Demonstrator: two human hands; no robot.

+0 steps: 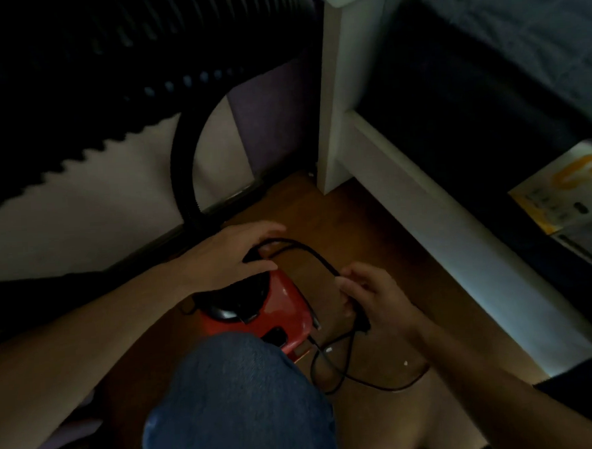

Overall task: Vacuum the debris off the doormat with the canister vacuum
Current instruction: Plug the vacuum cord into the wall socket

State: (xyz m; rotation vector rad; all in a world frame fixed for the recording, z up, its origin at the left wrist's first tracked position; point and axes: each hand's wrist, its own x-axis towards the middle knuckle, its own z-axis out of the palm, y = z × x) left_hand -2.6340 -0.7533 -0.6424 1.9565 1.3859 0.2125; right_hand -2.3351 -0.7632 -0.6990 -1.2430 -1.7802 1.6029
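**Cord first, cleaning later**

At the left, a black ribbed hose (181,161) bends down to the floor. The left hand (234,251) lies over one end of a thin black power cord (310,254). Its fingers are spread and a little bent, and whether it grips cannot be told. Under it sits the small red canister vacuum (285,307), on the brown wooden floor (373,227). Its long side seems to run from the wall toward the person's knee, hose end facing the wall. The right hand (370,299) has its fingers curled round the cord. This looks like getting the cord ready, so next it needs plugging in. No doormat shows. A white bed frame (423,200) stands at the right.
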